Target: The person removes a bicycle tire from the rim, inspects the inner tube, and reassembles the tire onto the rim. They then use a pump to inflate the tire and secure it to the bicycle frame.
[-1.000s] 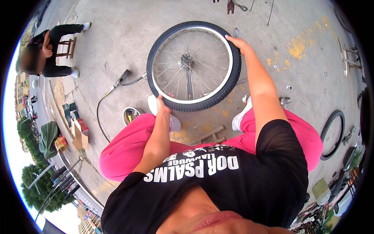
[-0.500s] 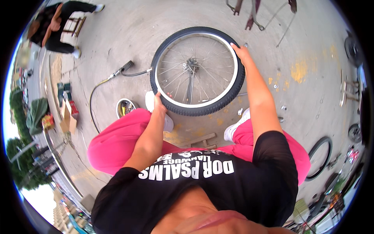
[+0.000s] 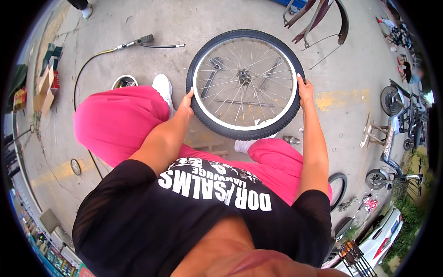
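In the head view, a person in a black T-shirt point(image 3: 203, 231) and pink trousers point(image 3: 122, 120) sits with a spoked wheel point(image 3: 243, 76) held between two bare hands on a concrete ground point(image 3: 161, 18). The left hand point(image 3: 186, 104) is curled around the near-left edge of the black tire point(image 3: 200, 114); the right hand point(image 3: 304, 90) grips the opposite side, thumb up by the pale rim point(image 3: 230, 126). The hands are spread about as wide as the wheel, which tilts slightly; whether it touches the ground cannot be told. Through the spokes, between the hands, a grey metal piece point(image 3: 213, 74) shows on the ground.

Beyond the left hand lies a black-headed inflator point(image 3: 145, 39), its short hose end near the tire; left of that hand stand a round container point(image 3: 124, 81) and, farther off, a cardboard box point(image 3: 44, 87). Beyond the right hand is a maroon fork-shaped metal part point(image 3: 318, 21). Nearer the body from the right hand lies a small metal part point(image 3: 291, 140). Well out to its right are a wooden stool point(image 3: 373, 130) and a parked scooter point(image 3: 390, 159).
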`<state>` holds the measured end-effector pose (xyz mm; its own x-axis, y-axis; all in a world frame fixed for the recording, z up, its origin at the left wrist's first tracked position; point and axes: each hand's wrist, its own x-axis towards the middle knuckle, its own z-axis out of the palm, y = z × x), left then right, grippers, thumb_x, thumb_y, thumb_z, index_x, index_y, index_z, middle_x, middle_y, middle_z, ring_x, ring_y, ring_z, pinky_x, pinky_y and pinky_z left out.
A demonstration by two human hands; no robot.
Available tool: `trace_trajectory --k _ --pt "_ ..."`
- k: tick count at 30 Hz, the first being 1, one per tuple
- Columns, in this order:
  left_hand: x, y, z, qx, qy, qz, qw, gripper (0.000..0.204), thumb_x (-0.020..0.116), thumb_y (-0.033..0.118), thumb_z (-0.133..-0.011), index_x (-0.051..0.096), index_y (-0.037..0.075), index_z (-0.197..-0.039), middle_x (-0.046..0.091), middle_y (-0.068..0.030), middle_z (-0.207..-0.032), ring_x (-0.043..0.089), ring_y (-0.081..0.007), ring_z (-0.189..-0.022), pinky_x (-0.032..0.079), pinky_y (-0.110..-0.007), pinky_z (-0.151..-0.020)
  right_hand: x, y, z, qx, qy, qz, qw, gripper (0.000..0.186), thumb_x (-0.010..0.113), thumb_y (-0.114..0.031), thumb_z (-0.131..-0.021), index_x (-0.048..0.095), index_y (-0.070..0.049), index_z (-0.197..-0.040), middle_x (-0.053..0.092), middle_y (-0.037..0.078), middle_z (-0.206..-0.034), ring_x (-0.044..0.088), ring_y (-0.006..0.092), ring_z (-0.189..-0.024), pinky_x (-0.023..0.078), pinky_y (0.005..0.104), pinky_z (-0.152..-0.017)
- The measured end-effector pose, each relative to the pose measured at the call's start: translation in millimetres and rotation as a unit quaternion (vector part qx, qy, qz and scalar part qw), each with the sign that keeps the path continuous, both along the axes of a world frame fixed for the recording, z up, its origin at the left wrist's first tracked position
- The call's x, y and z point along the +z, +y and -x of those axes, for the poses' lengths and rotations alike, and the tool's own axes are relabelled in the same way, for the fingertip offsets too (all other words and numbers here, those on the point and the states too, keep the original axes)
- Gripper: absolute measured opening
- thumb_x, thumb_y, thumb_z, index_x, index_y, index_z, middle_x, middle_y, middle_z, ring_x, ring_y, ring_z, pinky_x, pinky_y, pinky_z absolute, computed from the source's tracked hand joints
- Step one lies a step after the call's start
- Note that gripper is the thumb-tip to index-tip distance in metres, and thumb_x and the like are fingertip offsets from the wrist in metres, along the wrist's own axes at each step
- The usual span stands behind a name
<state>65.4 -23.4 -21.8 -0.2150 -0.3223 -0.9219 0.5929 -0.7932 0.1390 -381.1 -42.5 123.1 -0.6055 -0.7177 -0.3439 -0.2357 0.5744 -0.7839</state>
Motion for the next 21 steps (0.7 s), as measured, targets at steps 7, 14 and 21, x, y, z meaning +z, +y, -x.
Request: trace_trajectory --k 7,14,21 --pt "-7.3 9.6 10.1 -0.094 -0.019 -0.006 0.995 0.079 0.042 0.073 -0.08 0.049 0.01 -0.129 0.053 -0.012 -0.128 0.054 -0.032 -0.11 0.04 -0.052 -0.097 94.1 21.6 -38.9 0.057 0.074 0.017 0.995 0.046 0.066 -0.039 -0.082 0.061 0.006 -0.09 0.063 0.01 -0.078 0.057 0.0153 -0.066 0.047 0.0312 -0.059" --pt "14.6 16.8 37.4 -0.105 0.071 0.008 0.992 0.096 0.032 0.082 -0.074 0.036 0.01 -0.139 0.036 -0.0133 -0.142 0.037 -0.0331 -0.129 0.03 -0.056 -0.104 148.9 62.1 -62.8 0.122 0.269 0.122 0.948 0.051 0.067 -0.04 -0.082 0.059 0.006 -0.102 0.064 0.013 -0.086 0.059 0.0176 -0.078 0.047 0.031 -0.072" --pt "51.5 -47.8 56.8 -0.091 -0.057 0.026 0.994 0.084 0.033 0.073 -0.083 0.016 0.02 -0.147 0.015 -0.0117 -0.152 0.018 -0.0323 -0.139 0.013 -0.062 -0.106 212.1 68.6 -124.2 0.146 0.291 0.2 0.924 0.042 0.072 -0.031 -0.079 0.059 -0.002 -0.106 0.065 0.011 -0.087 0.059 0.0164 -0.079 0.047 0.0297 -0.074"
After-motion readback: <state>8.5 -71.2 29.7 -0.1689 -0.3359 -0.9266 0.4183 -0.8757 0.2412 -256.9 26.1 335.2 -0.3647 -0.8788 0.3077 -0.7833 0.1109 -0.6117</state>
